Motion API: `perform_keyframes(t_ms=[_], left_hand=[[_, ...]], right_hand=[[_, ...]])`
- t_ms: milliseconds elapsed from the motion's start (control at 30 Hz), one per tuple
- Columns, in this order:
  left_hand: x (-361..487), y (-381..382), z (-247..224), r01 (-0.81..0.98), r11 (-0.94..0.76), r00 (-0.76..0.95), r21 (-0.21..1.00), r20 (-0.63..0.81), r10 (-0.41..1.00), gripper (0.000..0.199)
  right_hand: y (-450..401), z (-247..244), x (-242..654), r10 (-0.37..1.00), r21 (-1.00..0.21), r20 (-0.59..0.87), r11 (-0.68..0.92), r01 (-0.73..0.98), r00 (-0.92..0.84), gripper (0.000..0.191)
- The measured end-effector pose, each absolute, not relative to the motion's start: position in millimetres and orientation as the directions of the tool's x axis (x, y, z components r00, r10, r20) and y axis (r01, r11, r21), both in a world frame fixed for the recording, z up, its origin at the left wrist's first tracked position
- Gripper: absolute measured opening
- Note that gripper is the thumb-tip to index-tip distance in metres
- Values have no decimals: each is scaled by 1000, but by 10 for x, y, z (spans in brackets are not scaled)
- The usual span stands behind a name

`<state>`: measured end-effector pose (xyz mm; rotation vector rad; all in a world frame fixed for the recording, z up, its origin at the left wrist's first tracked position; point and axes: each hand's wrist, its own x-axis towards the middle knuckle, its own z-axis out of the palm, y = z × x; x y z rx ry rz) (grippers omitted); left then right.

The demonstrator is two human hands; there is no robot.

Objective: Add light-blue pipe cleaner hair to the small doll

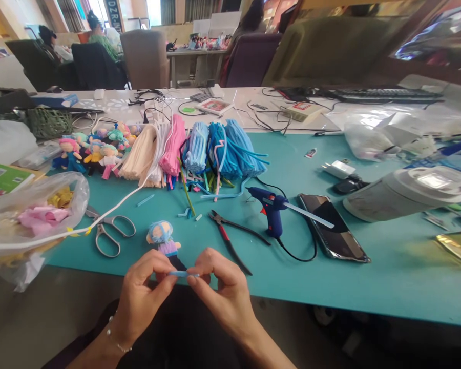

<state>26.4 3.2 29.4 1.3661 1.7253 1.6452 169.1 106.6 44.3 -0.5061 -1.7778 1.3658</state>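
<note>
Between my two hands a short light blue pipe cleaner (182,274) is stretched level at the table's front edge. My left hand (148,279) pinches its left end between thumb and forefinger. The right end sits in the pinch of my right hand (221,282). Just beyond my fingers lies a small doll (162,238) with blue hair and a lilac top; its dark lower part is partly hidden by my hands. To the right rest red-and-black pliers (230,238) with open handles. Grey-handled scissors (113,230) lie to the left.
Bundles of pipe cleaners (215,148) and several small dolls (100,148) line the back of the green mat. A blue glue gun (271,205), a phone (336,228) and a white cup (399,195) stand right. A plastic bag (77,184) and white cable (115,205) are left.
</note>
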Motion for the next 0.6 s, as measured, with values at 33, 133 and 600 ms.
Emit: perform_keyframes(t_ms=[33,133,600], left_hand=[[258,33,298,399,-177,-431,900,355,829,11],[252,46,316,486,-228,-386,844,441,810,14],[243,60,327,647,-280,-351,709,603,716,15]], right_hand=[[1069,451,1691,714,-921,377,358,-154,-590,15],[1072,457,1680,696,-919,375,365,-147,-612,17],[1011,455,1687,587,-696,627,718,-29,-512,10]])
